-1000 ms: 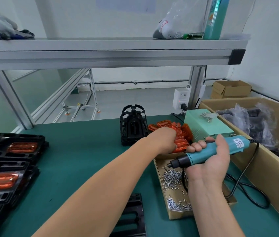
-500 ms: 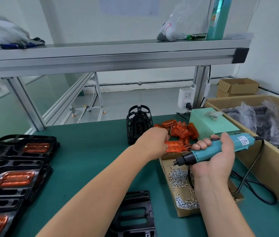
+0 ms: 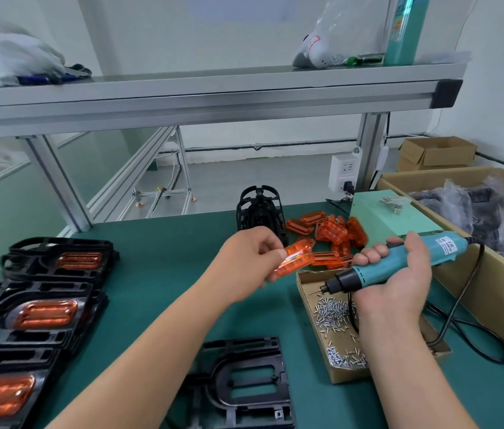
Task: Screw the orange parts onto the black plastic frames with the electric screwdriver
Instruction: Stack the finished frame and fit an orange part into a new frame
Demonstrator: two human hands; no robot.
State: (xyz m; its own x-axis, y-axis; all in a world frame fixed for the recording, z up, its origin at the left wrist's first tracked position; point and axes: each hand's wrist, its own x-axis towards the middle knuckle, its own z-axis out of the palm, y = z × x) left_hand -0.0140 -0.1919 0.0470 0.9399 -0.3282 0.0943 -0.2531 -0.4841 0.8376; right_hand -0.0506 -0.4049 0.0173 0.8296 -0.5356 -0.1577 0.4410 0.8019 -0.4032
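You're on the fetching step: your left hand has a pinch grip on one orange part above mid-desk, your right hand a full grip round the electric screwdriver, so next I'd seat that part in the black frame at the near edge.

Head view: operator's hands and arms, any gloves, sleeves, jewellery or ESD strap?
Nothing worn that shows. The left hand and right hand are bare: no gloves, no rings. The left forearm and right forearm are bare down to the frame edge, with no sleeve, watch or wrist strap in view.
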